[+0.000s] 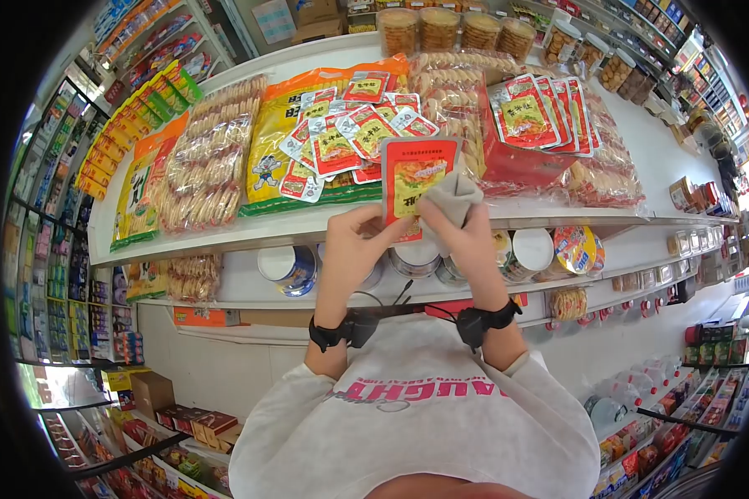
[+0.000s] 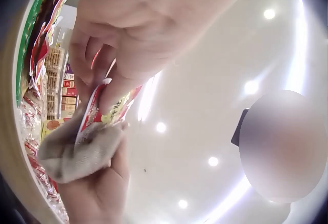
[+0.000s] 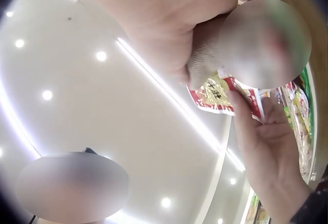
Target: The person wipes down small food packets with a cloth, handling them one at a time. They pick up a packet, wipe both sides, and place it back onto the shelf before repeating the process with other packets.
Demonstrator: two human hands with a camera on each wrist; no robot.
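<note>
Between my hands a red snack packet (image 1: pixel 408 166) with a yellow label stands up above the shelf's front edge. My left hand (image 1: pixel 351 249) pinches it at its lower left side, thumb across the front. A folded grey cloth (image 1: pixel 451 200) is bunched in my right hand (image 1: pixel 473 245), laid against the packet's right side. In the left wrist view the cloth (image 2: pixel 84 155) wraps over the lower end of the packet (image 2: pixel 123 103). The right wrist view shows the packet (image 3: pixel 211 97) between both hands. Beyond it, similar packets (image 1: pixel 333 141) lie in a loose pile.
Under the pile lies a large yellow bag (image 1: pixel 266 162). More red packets (image 1: pixel 528 112) stand in a row on a red box (image 1: pixel 520 165) to the right. Bagged crackers (image 1: pixel 208 150) lie at left. Tubs (image 1: pixel 533 249) sit on the lower shelf, below my hands.
</note>
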